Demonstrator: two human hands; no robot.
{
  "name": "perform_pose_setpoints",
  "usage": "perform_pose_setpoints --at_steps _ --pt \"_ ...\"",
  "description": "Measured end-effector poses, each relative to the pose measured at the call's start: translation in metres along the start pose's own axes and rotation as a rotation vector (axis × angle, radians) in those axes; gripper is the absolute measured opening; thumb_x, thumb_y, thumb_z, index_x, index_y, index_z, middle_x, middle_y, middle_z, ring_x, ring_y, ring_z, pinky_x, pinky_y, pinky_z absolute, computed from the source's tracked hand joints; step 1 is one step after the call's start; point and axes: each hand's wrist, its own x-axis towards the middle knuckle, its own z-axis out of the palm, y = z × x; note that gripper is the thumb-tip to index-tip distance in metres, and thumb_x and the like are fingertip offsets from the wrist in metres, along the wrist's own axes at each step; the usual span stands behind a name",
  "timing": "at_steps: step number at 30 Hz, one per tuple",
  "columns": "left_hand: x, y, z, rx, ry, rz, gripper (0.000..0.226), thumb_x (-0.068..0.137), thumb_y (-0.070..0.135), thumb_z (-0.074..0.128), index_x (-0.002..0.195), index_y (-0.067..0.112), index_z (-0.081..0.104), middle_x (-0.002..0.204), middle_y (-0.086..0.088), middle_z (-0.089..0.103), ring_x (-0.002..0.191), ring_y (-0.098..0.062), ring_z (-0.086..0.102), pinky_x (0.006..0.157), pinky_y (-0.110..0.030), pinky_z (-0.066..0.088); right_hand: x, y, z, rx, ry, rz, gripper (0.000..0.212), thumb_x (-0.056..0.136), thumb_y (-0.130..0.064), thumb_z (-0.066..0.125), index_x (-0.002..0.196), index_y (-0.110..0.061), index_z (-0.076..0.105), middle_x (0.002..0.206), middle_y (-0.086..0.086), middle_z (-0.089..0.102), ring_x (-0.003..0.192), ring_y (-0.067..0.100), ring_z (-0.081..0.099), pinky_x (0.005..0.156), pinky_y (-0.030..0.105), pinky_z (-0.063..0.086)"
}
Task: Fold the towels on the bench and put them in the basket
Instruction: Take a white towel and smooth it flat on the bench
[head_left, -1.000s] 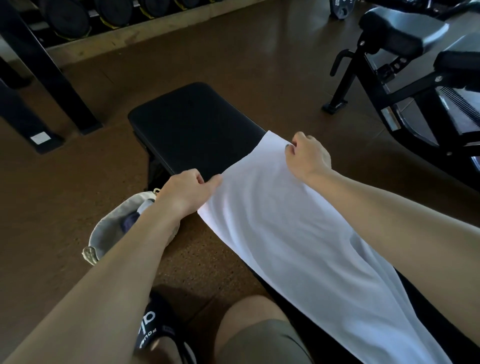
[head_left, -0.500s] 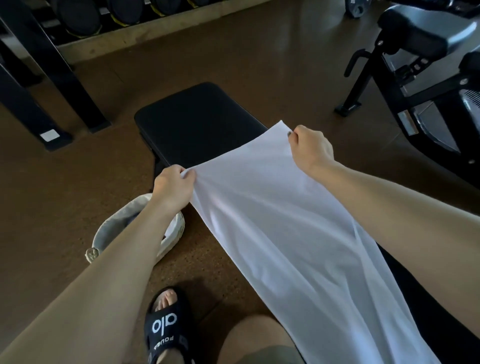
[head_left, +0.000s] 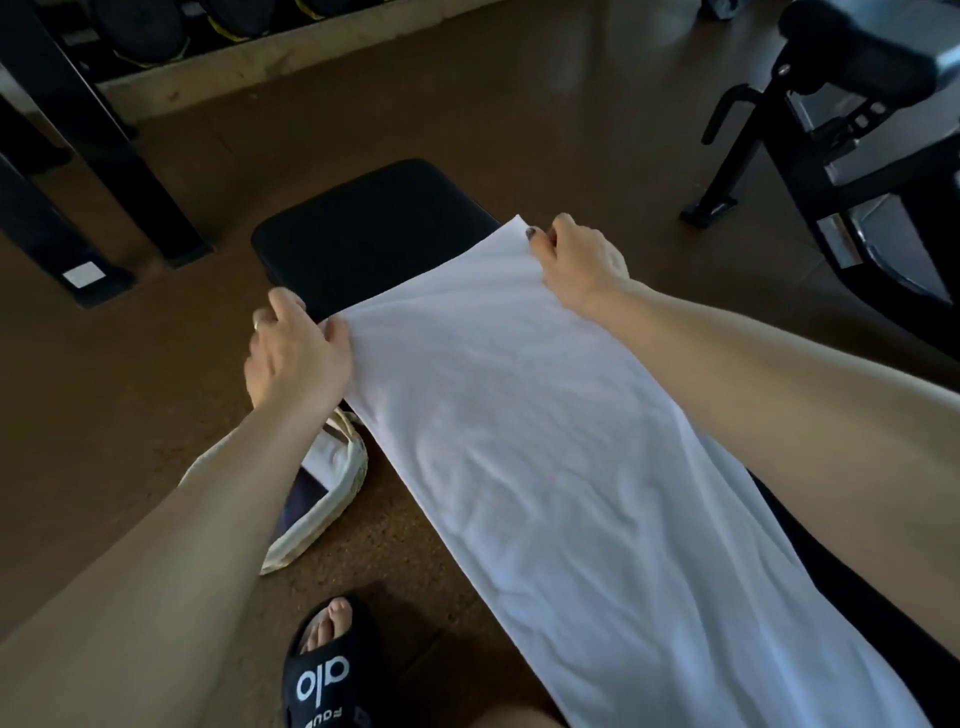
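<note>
Head view is showing the bench (head_left: 384, 228) running away from the person, with the towel (head_left: 545, 457) lying lengthwise over it and its near end running out of frame at the bottom, so how much cloth is left there is impossible to tell. The cloth is overhanging the bench's left edge, and that is the main risk: if the far end is lifted unevenly for the fold, the loose side could be sliding off toward the floor. The basket (head_left: 332, 499) is sitting on the floor just left of the bench, mostly hidden behind the left forearm; something dark and something pale are lying inside it, too covered to name. The right hand (head_left: 576, 260) is pinching the far right corner of the towel between thumb and curled fingers. The left hand (head_left: 296, 353) is resting at the far left corner with fingers spread and only the thumb touching the hem, not gripping; a pull from the right alone could be skewing the fold. A foot in a black sandal (head_left: 327, 675) is standing near the basket.
</note>
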Motion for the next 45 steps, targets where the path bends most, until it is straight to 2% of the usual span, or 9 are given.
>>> perform_pose_setpoints --at_steps 4,8,13,18,23,26,31,38,45 --pt "-0.040 0.027 0.003 0.202 0.008 0.303 0.056 0.102 0.038 0.049 0.150 0.022 0.024 0.150 -0.016 0.030 0.138 -0.037 0.033 0.114 -0.048 0.029 -0.041 0.017 -0.022 0.038 0.028 0.053 0.041 0.105 -0.051 0.034 0.113 -0.015 0.051 0.114 0.010 0.059 0.098 0.034 0.058 0.077 0.040 0.043" --pt "-0.133 0.072 0.016 0.134 -0.374 0.584 0.063 0.099 0.051 0.049 0.154 0.027 0.026 0.159 -0.008 0.020 0.146 -0.032 0.018 0.120 -0.045 0.020 -0.111 0.042 -0.049 0.034 -0.008 0.123 0.041 0.100 -0.048 0.048 0.131 -0.022 0.049 0.126 0.008 0.056 0.108 0.031 0.059 0.090 0.047 0.052" --pt "-0.223 0.097 0.024 0.318 -0.680 0.810 0.078 0.096 0.063 0.049 0.160 0.031 0.016 0.170 -0.007 -0.001 0.155 -0.030 -0.004 0.124 -0.045 0.003 -0.203 0.070 -0.089 -0.030 -0.043 0.093 0.025 0.097 -0.042 0.057 0.106 -0.019 0.050 0.100 0.001 0.057 0.078 0.018 0.057 0.065 0.035 0.048" --pt "-0.257 0.100 0.020 0.413 -0.711 0.795 0.090 0.093 0.069 0.050 0.162 0.032 0.005 0.170 -0.010 -0.010 0.156 -0.029 -0.014 0.124 -0.053 -0.001 -0.265 0.094 -0.121 -0.002 -0.410 0.195 0.033 0.091 -0.046 0.064 0.100 -0.016 0.053 0.094 0.002 0.063 0.083 0.023 0.063 0.072 0.041 0.055" --pt "-0.281 0.102 0.019 0.474 -0.748 0.755 0.097 0.090 0.075 0.050 0.162 0.034 0.000 0.170 -0.007 -0.017 0.156 -0.029 -0.016 0.124 -0.056 0.001 -0.297 0.105 -0.130 0.073 -0.534 0.204 0.035 0.083 -0.038 0.071 0.073 -0.012 0.049 0.066 0.004 0.050 0.057 0.020 0.048 0.048 0.031 0.035" --pt "-0.289 0.100 0.023 0.461 -0.711 0.721 0.098 0.088 0.077 0.050 0.162 0.036 0.000 0.169 -0.007 -0.018 0.156 -0.031 -0.016 0.124 -0.057 0.003 -0.310 0.108 -0.133 0.080 -0.575 0.213 0.025 0.085 -0.027 0.072 0.087 -0.006 0.059 0.081 0.011 0.059 0.066 0.023 0.057 0.048 0.030 0.046" --pt "-0.297 0.098 0.027 0.427 -0.709 0.686 0.094 0.086 0.079 0.051 0.159 0.048 0.000 0.168 -0.009 -0.021 0.155 -0.033 -0.020 0.121 -0.064 0.002 -0.317 0.122 -0.139 -0.002 -0.491 0.165 0.022 0.088 -0.025 0.067 0.080 -0.010 0.052 0.080 0.009 0.049 0.069 0.022 0.046 0.058 0.032 0.035" --pt "-0.295 0.097 0.023 0.446 -0.760 0.659 0.104 0.083 0.079 0.058 0.158 0.049 -0.009 0.167 -0.007 -0.028 0.153 -0.031 -0.026 0.120 -0.066 -0.001 -0.318 0.184 -0.172 -0.031 -0.119 0.326 0.015 0.101 -0.028 0.058 0.094 -0.016 0.063 0.088 0.004 0.064 0.076 0.018 0.059 0.068 0.032 0.046" --pt "-0.327 0.099 0.022 0.491 -0.716 0.891 0.103 0.085 0.079 0.053 0.160 0.043 -0.008 0.167 -0.007 -0.026 0.154 -0.031 -0.024 0.122 -0.062 -0.007 -0.336 0.204 -0.152 0.065 -0.230 0.439 0.034 0.102 -0.044 0.049 0.090 -0.013 0.058 0.088 0.005 0.062 0.085 0.026 0.061 0.073 0.038 0.048"
